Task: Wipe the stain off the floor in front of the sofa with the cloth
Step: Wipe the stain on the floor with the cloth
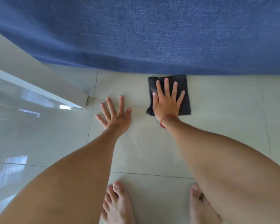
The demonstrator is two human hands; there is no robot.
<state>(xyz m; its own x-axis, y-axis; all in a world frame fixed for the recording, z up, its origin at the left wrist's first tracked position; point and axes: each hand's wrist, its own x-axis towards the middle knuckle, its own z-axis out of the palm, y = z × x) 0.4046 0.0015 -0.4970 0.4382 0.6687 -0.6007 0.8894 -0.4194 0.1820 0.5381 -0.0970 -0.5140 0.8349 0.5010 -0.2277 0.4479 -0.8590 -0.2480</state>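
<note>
R hand (166, 102) flat, fingers spread on dark cloth (183, 88) by sofa (152, 38); L hand (116, 116) flat on floor (225, 110).

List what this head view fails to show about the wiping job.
- The stain: the floor under the dark cloth is covered by it and the right hand.
- The cloth's far edge: it meets the blue sofa base; overlap unclear.
- The sofa's top: cut off by the frame.
- The floor under the left hand: hidden by the flat palm.

Soft, even daylight fills the scene. Window glare streaks the glossy floor (39, 126) toward nine o'clock. Shadows are faint. Wide-angle distortion bends the edges, and the sofa fabric (152, 29) looks slightly smeared.
</note>
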